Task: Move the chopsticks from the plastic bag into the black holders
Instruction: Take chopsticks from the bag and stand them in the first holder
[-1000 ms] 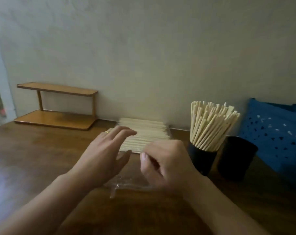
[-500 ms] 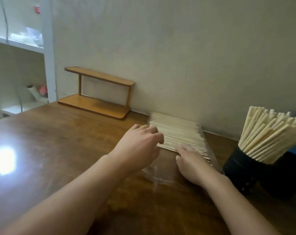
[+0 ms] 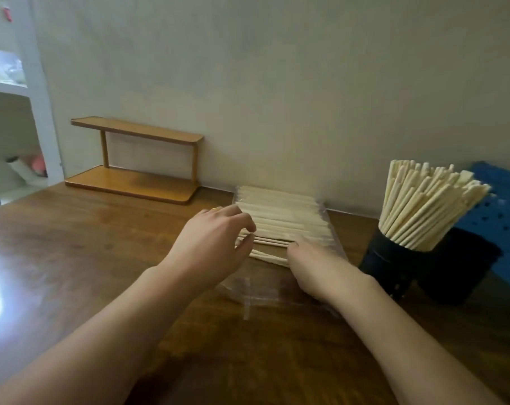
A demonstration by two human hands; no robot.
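Item: chopsticks (image 3: 283, 217), long axis crosswise in my view; left hand (image 3: 215, 238) pinching near sticks, right hand (image 3: 312, 261) grip unclear.

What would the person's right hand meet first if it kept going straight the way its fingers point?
Probably the chopsticks in the plastic bag: the right hand points away from the person, its fingertips already at the nearest sticks. Beyond the stack is the wall.

No readable text, label, brand, number or sign appears anywhere in this view.
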